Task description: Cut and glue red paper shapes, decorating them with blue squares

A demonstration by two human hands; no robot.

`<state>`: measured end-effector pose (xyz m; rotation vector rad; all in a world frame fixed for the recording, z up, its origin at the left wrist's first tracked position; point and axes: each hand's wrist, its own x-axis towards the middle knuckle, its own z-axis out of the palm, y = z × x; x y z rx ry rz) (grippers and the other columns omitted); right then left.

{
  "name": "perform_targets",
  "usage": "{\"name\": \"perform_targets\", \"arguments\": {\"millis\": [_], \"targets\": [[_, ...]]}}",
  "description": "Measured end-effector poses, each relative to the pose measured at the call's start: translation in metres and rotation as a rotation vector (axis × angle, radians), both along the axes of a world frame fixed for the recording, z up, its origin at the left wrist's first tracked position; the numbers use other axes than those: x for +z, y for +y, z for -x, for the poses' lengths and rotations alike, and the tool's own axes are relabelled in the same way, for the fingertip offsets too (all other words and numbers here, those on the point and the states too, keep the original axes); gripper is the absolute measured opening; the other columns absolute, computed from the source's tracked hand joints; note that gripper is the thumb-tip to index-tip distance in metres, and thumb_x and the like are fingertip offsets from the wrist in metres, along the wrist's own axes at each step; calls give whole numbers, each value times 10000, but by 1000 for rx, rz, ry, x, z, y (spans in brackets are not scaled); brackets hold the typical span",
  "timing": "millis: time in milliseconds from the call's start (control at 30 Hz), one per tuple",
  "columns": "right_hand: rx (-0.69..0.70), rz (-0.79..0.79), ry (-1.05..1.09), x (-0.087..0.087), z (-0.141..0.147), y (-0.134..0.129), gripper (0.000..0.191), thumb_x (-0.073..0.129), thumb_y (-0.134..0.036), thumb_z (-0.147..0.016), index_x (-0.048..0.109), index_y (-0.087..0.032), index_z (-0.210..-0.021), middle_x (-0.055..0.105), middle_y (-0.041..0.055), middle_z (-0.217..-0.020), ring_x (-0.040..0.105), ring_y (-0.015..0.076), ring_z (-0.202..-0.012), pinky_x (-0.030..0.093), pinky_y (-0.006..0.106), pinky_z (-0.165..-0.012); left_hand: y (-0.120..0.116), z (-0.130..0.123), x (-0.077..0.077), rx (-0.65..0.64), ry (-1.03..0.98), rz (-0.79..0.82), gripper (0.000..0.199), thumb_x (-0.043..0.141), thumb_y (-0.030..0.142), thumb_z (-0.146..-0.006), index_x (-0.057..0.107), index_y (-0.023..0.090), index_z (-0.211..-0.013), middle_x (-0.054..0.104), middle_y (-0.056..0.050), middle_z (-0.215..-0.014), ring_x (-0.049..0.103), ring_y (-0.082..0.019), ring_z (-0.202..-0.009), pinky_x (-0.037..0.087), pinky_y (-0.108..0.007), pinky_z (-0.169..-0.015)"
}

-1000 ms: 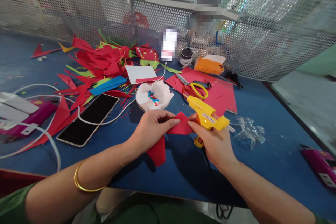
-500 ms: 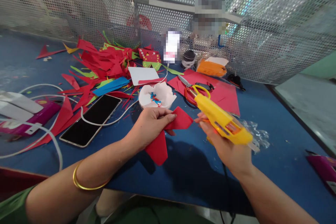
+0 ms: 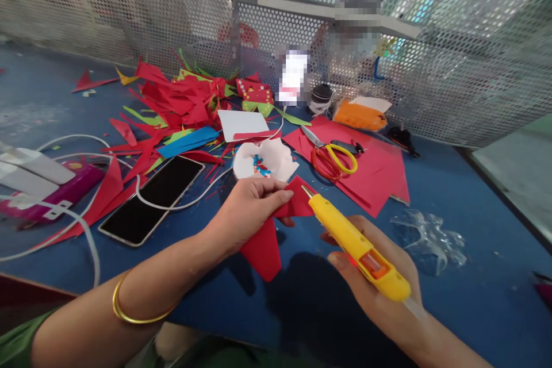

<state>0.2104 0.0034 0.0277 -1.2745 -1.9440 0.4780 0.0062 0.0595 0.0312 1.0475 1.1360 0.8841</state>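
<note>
A folded red paper piece (image 3: 264, 248) is pinched between the thumb and fingers of my left hand (image 3: 252, 207); one part points right and another hangs down toward me. My right hand (image 3: 375, 267) is wrapped round a yellow glue gun (image 3: 345, 233) with a glue stick out of its back end. The gun's metal nozzle is over the right part of the red paper; whether it touches cannot be made out. Just behind my left hand sits a white paper-lined dish (image 3: 282, 161) with small blue and red bits.
Scissors (image 3: 340, 161) lie on red sheets (image 3: 379, 178) at the right, near crumpled clear plastic (image 3: 431, 238). Red paper scraps (image 3: 181, 98), a dark phone (image 3: 150, 201) and white cables are at the left. A perforated metal screen (image 3: 150, 17) stands behind; a lit phone (image 3: 293, 77) leans there.
My right hand has turned the glue gun and brought its nozzle left and down to the red paper. The scissors now show fully. The whole view has shifted slightly.
</note>
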Motion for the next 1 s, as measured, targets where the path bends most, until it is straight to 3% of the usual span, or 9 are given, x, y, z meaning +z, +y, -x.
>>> {"name": "perform_targets", "arguments": {"millis": [233, 1000], "targets": [[-40, 52, -39, -8, -1, 1, 254, 601, -458, -903, 561, -221, -819, 628, -14, -650, 596, 137, -525, 455, 254, -455, -1, -1, 3, -15, 96, -29, 210, 640, 312, -860, 712, 147, -751, 684, -19, -576, 562, -101, -480, 399, -195, -465], [-56, 43, -86, -6, -1, 2, 323, 610, -496, -892, 503, -231, -742, 528, -56, -562, 496, 109, -443, 399, 242, -417, -3, -1, 2, -20, 85, -47, 202, 645, 329, -848, 724, 148, -802, 690, -22, -565, 584, -119, -500, 392, -205, -470]]}}
